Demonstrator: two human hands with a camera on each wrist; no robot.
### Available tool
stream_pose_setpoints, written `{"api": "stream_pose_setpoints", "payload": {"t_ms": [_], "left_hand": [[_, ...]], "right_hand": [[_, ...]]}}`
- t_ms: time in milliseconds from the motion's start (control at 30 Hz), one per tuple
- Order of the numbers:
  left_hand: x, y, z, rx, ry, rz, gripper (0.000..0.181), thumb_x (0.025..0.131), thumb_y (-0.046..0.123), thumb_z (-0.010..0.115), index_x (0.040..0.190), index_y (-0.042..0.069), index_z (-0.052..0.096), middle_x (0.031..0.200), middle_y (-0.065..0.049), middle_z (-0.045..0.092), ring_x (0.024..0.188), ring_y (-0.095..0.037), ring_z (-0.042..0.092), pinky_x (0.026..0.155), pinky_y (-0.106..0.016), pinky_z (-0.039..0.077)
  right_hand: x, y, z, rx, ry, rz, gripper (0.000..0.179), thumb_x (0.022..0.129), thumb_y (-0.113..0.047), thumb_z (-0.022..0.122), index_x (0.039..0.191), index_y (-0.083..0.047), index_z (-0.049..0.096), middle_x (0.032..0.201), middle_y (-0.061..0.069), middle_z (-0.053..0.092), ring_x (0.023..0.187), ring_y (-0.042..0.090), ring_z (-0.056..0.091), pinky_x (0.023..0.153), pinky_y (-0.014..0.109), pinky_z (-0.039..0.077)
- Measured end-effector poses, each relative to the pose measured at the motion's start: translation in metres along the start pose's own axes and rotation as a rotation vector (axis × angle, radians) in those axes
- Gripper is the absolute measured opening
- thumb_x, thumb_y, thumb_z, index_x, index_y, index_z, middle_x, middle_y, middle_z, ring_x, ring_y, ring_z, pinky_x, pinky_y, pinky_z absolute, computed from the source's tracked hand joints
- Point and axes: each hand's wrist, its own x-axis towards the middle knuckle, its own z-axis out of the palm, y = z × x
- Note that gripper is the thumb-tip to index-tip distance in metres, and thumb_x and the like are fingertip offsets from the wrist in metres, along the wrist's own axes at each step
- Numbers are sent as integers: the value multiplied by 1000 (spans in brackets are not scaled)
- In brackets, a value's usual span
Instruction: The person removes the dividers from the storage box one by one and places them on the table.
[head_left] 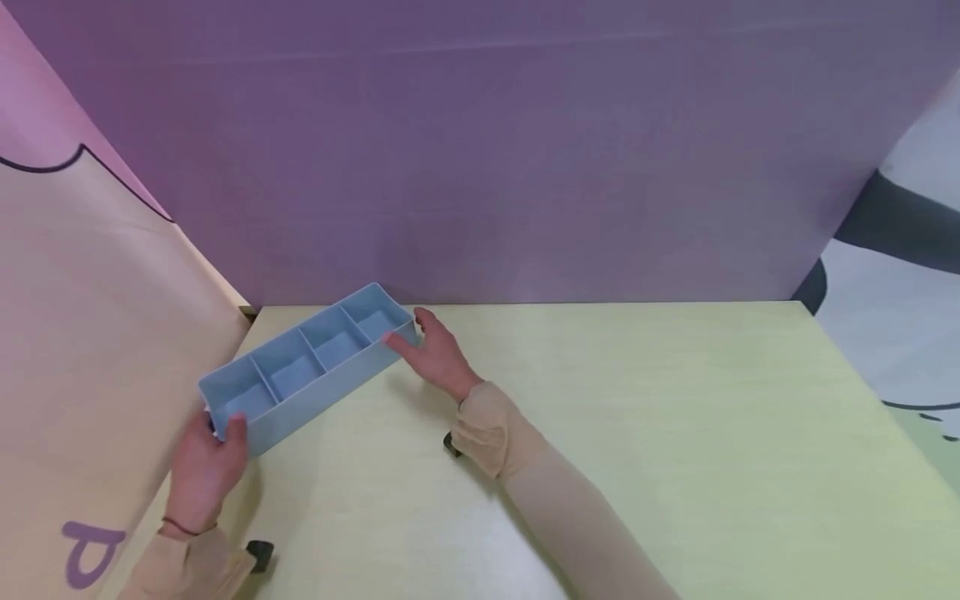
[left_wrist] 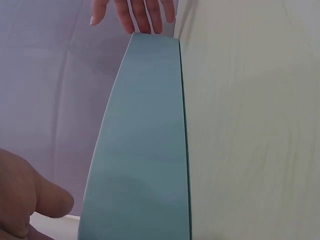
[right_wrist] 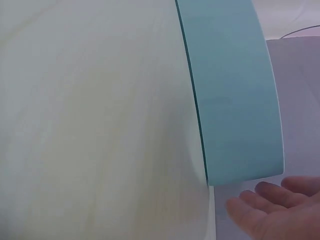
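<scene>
A light-blue open box with several square compartments lies slantwise at the left of the table in the head view, its far end to the right. My left hand is at the near-left end, thumb overlapping the corner there; its other fingers are mostly hidden. In the left wrist view the straight thumb shows beside the rim. At the far end is my right hand, its thumb overlapping the front rim. The right wrist view shows its fingers extended, close by the end of the box wall.
The pale wooden table meets a purple backdrop at the back. Printed cloth panels stand at the left and right. Small black pieces show beside the left sleeve and right sleeve.
</scene>
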Motion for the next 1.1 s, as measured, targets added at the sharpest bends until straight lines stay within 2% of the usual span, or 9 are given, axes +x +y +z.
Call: {"api": "stream_pose_setpoints", "payload": {"t_ms": [67,233,333,467,700,833,967,1100], "left_hand": [[0,0,1,3,11,-4,43,97,17,42,114,-22,46,106,-41,52,87,-46,53,66,-46,42],[0,2,4,6,8,-19,44,97,15,40,121,-22,43,108,-40,52,90,-46,51,70,-49,41],[0,1,4,10,2,-23,44,97,14,40,123,-21,42,107,-39,52,89,-45,51,70,-48,40],[-1,1,4,13,0,-30,43,97,13,39,123,-21,42,107,-38,51,89,-45,51,71,-50,40],[1,2,3,14,-20,-56,45,97,14,40,124,-21,40,113,-40,50,95,-47,49,79,-55,39],[1,1,3,2,-43,-66,47,97,15,40,126,-22,38,118,-41,47,101,-49,47,85,-58,38],[1,3,2,-9,-65,-85,48,97,14,38,130,-21,35,125,-42,43,109,-50,45,90,-59,37],[1,3,0,-9,-82,-98,48,97,12,33,132,-21,33,127,-43,41,110,-50,44,91,-60,36]], "right_hand": [[1,2,0,45,9,-3,79,89,-54,57,146,-6,34,145,10,42,130,24,43,104,38,38],[4,5,-1,162,51,-31,66,90,-45,60,139,-3,44,139,10,50,124,23,50,101,35,41],[6,5,-1,155,68,-68,56,92,-40,59,131,0,51,131,14,55,119,24,54,100,37,42],[6,5,-1,106,62,-93,53,93,-38,58,128,2,53,126,16,54,117,26,52,101,39,40],[7,6,-1,109,55,-63,56,93,-39,59,132,0,51,131,14,52,119,24,51,100,36,41],[6,7,0,216,66,-25,54,93,-36,60,131,2,48,131,15,53,119,23,52,99,34,42],[6,8,0,312,99,-3,45,95,-27,59,126,4,51,122,17,57,113,25,57,93,33,46],[7,7,-1,271,155,-2,34,96,-20,57,121,2,58,115,15,62,105,24,60,87,34,50]]}}
